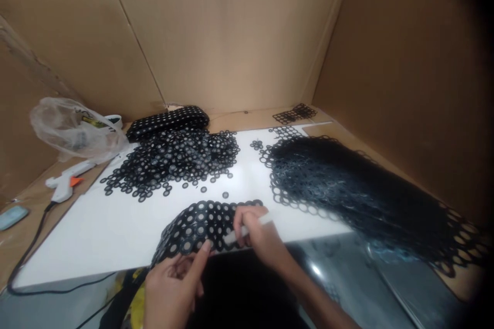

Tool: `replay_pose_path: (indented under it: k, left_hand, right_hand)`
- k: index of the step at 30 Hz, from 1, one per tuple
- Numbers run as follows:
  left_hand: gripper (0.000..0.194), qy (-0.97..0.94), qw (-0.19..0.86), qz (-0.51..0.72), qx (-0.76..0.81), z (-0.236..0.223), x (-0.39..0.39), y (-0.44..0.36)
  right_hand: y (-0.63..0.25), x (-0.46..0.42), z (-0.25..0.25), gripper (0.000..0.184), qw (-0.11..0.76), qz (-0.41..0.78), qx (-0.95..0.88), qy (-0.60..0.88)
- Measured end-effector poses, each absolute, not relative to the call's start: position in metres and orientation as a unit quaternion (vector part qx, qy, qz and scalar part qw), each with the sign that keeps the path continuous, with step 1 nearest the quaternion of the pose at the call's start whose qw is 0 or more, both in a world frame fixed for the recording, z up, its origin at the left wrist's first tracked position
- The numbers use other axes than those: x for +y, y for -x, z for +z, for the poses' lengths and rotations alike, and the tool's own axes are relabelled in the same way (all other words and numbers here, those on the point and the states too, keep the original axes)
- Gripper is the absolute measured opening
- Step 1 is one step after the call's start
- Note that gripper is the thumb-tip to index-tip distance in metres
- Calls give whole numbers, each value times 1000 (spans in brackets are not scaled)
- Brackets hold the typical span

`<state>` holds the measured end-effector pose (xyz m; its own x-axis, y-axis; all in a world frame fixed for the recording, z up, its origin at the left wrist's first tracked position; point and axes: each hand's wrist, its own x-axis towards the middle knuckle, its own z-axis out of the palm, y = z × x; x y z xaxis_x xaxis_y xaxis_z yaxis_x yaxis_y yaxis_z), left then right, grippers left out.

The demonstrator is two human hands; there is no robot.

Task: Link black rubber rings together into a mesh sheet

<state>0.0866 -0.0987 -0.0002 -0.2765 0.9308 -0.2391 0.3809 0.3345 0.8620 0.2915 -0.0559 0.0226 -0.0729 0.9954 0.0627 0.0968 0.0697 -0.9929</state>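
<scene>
Fingers of R hand pinch a pale stick-like tool, its tip at the black dotted sheet. L hand has its thumb at the sheet's near edge, other fingers curled; can't tell if they grip it. Sheet lies approx. 6 o'clock in view, curved, on the near edge of a white board atop the table; glossy grey surface shows at 5 o'clock. Loose ring pile at 10–11, w/ dotted bundle just behind. Big dark ring-mesh heap at 3–4, lattice pcs. at 1. Clear plastic bag at 10; glue gun w/ cord at 9, blue item near it at 8–9. Creased cardboard walls enclose back & both sides, approx. 9 thru 12 to 3.
</scene>
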Motion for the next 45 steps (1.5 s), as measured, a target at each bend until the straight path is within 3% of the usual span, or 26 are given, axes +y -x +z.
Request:
replay_pose_path:
  k: [6, 9, 14, 26, 39, 45]
  left_hand:
    - [69, -486, 380, 357, 701, 9, -97, -90]
    - [69, -482, 430, 334, 686, 1, -94, -92]
    - [84, -498, 495, 250, 666, -15, -88, -98]
    - [82, -446, 517, 302, 665, -7, -86, -93]
    - [71, -479, 475, 298, 676, -7, -88, -95]
    - [74, -513, 379, 237, 733, 2, -91, -93]
  right_hand:
    - [-289, -56, 25, 30, 463, 489, -566, 476]
    - [-289, -56, 25, 31, 471, 483, -562, 478]
    - [-287, -56, 21, 31, 471, 477, -568, 476]
    - [-316, -56, 33, 32, 456, 513, -534, 494]
    - [-306, -53, 22, 33, 411, 507, -572, 498]
    - [-297, -58, 24, 29, 386, 446, -632, 502]
